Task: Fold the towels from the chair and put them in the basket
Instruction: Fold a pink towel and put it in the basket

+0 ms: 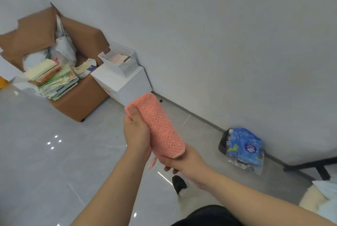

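Observation:
A folded pink towel (160,125) with a waffle texture is held in the air in front of me. My left hand (135,130) grips its left side, thumb on top near the far end. My right hand (179,161) holds the near end from below, fingers curled under it. A small loop hangs from the towel's near corner. A white perforated basket (127,67) stands on a white cabinet by the wall, with a folded pale towel (117,59) inside. The chair is only partly seen at the lower right, with a white and cream cloth (322,196) on it.
A brown leather seat (80,98) at the left carries stacked papers (52,79) and bags. A blue plastic package (243,148) lies on the floor by the wall. A black table leg (310,166) crosses the right. My shoe (178,183) stands on glossy grey tiles.

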A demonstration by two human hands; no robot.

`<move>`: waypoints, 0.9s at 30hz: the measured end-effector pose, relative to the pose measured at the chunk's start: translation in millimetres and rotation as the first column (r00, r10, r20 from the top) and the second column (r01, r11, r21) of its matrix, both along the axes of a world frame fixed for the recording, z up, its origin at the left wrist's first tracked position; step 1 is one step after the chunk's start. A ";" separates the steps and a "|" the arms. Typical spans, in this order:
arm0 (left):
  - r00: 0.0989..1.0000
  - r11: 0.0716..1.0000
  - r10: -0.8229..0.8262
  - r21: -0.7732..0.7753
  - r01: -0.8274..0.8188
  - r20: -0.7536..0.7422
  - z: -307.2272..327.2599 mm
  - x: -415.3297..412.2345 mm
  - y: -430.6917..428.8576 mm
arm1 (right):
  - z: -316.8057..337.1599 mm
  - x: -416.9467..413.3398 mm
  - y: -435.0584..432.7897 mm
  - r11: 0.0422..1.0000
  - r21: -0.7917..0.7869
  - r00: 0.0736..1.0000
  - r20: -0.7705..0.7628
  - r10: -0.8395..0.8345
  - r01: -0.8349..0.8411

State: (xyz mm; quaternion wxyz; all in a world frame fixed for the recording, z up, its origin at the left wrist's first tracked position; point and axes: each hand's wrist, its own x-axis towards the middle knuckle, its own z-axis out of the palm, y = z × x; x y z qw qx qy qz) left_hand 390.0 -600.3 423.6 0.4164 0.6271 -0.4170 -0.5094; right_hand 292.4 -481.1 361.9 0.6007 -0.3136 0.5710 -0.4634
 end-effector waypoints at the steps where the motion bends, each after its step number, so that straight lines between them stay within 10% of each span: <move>1: 0.999 1.000 0.006 -0.003 -0.006 0.034 1.6 10.3 -26.3 | 2.3 7.5 -26.7 0.999 0.006 0.999 -0.008 0.031 -0.031; 13: 0.986 0.988 0.129 0.103 -0.118 -0.105 21.6 132.2 -307.1 | 19.1 113.2 -325.4 0.979 0.102 0.982 0.088 0.168 -0.176; 27: 0.939 0.935 -0.176 0.249 0.253 -0.294 0.1 201.3 -650.7 | -0.4 198.5 -626.5 0.943 0.251 0.948 0.174 -0.267 0.220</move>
